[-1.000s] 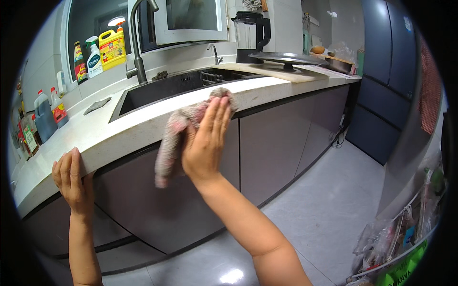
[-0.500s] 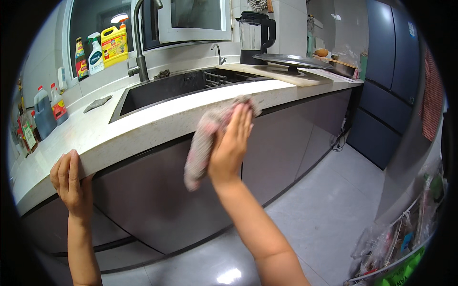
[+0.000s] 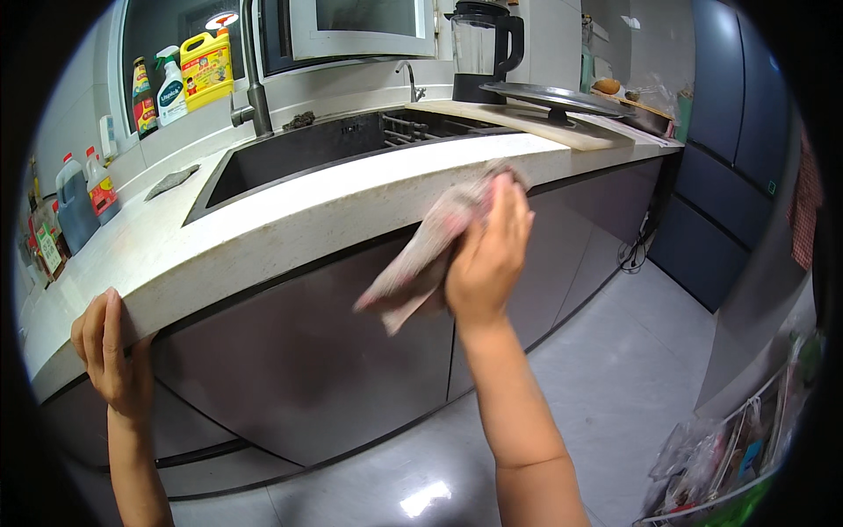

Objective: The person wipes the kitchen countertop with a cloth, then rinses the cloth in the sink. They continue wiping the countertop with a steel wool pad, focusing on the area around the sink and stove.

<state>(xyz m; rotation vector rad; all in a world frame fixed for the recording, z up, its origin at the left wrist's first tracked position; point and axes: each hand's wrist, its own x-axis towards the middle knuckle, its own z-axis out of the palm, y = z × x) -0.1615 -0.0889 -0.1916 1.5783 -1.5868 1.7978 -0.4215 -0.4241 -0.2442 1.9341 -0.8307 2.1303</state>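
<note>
A greyish, pink-stained cloth (image 3: 428, 250) lies under my right hand (image 3: 490, 263), whose fingers press its upper part against the front edge of the pale countertop (image 3: 307, 224). The cloth's loose lower end swings out to the left, in front of the cabinet doors (image 3: 325, 351). Farther left, my left hand (image 3: 112, 360) grips the countertop edge, fingers over the top and thumb below. Behind the edge is the dark sink (image 3: 299, 162) with its tall grey faucet (image 3: 256, 97).
Bottles (image 3: 77, 206) and a flat grey pad (image 3: 171, 183) are on the left counter. A blender (image 3: 479, 53), cutting board (image 3: 562, 132) and wide lid (image 3: 558, 101) occupy the right end. A dark refrigerator (image 3: 720, 158) stands beyond; a bag-filled rack (image 3: 729, 448) is at lower right.
My right hand and the cloth have slid right along the countertop's front edge, the cloth's tail swinging outward. My left hand keeps its hold on the edge. The view has shifted slightly.
</note>
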